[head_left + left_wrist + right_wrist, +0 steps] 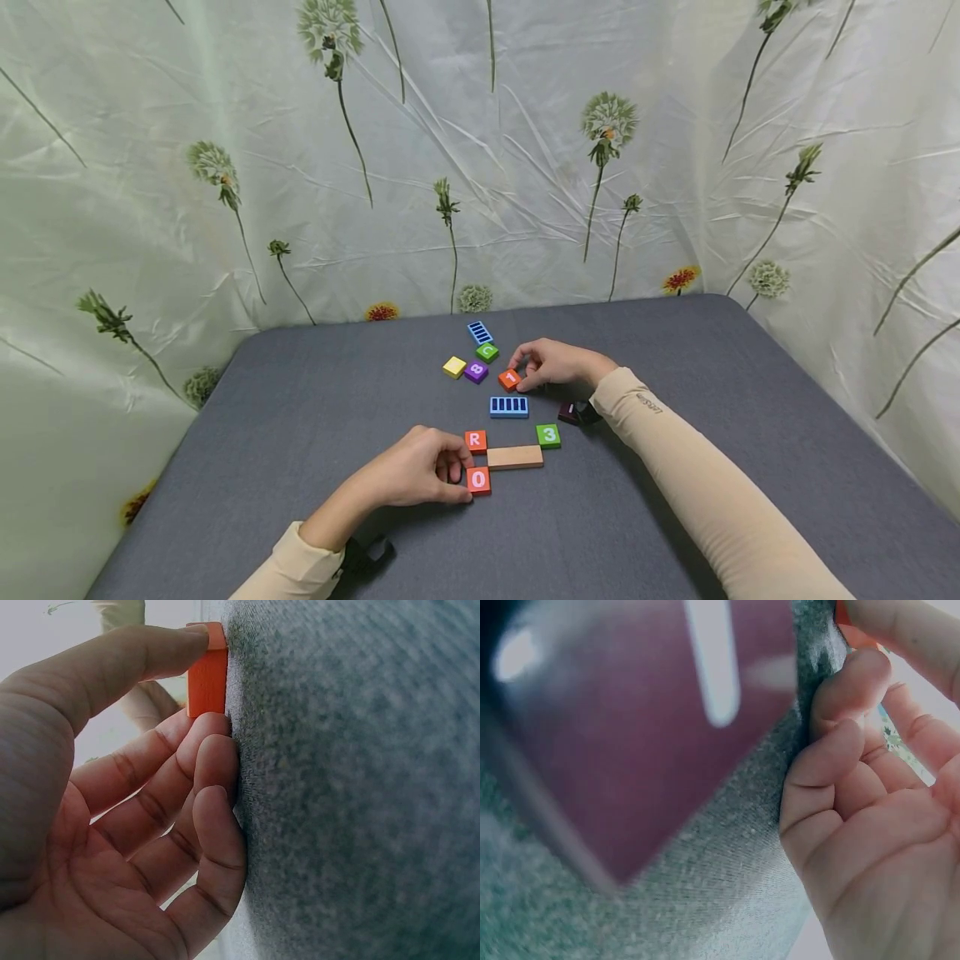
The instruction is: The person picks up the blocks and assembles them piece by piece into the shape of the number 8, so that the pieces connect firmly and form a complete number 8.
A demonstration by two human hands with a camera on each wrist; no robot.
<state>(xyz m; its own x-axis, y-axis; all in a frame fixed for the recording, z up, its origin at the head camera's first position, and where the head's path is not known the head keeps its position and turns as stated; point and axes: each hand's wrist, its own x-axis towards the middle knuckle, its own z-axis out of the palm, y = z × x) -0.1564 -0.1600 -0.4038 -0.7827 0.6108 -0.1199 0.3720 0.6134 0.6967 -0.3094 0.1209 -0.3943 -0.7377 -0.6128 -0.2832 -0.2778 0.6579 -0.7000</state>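
Note:
My left hand [423, 468] pinches a red-orange tile marked 0 [478, 481] between thumb and fingers on the table; its orange side [208, 679] shows at the fingertips in the left wrist view. Just behind it lie an R tile [476, 441] and a plain wooden bar [515, 457], with a green 3 tile [548, 435] off the bar's far right corner. Farther back my right hand [558, 364] pinches an orange tile marked 1 [509, 380]. Only a sliver of that tile shows in the right wrist view, where a dark maroon tile [652, 735] looms close.
A blue slotted block [509, 407] lies between the hands. Behind are a purple 8 tile [476, 371], a yellow tile [453, 367], a green C tile [487, 352] and another blue slotted block [480, 333]. A flowered curtain [517, 167] hangs beyond the grey table [315, 392].

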